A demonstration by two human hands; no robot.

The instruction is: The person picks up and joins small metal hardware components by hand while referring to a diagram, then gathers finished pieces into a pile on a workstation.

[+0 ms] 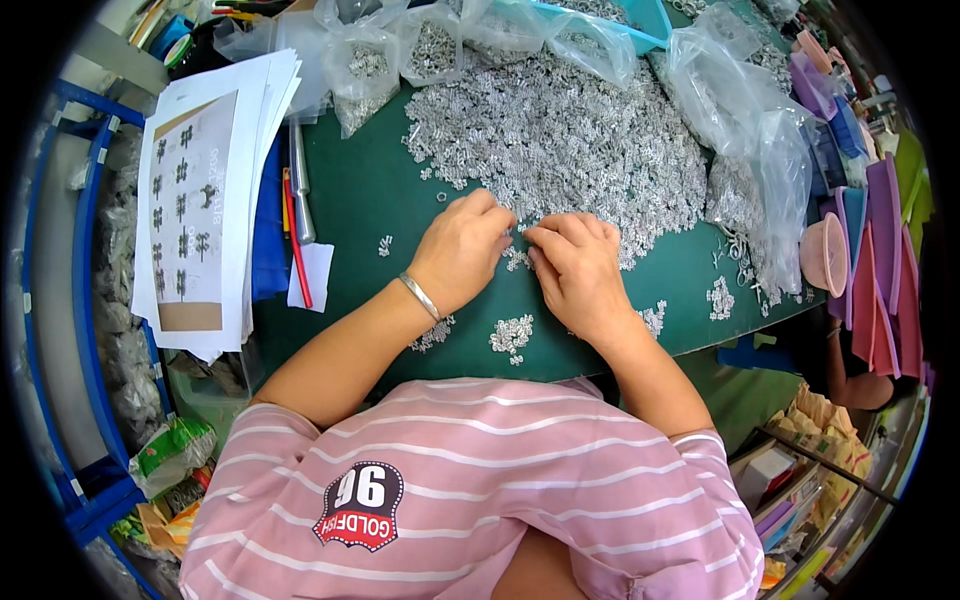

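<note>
While both hands pinch at pile edge, left hand (462,247), right hand (572,262) grasp tiny silver parts (560,140); orientation unreadable.

At the middle of the frame, the fingertips of the left hand (462,246) and right hand (577,265) curl under, so whatever they pinch is hidden. The single pieces in the heap of small silver parts (560,140) are too small to make out. The clear bags (430,45) run off the top edge. At the right rim, the stacked purple trays (885,250) blur and bend.
</note>
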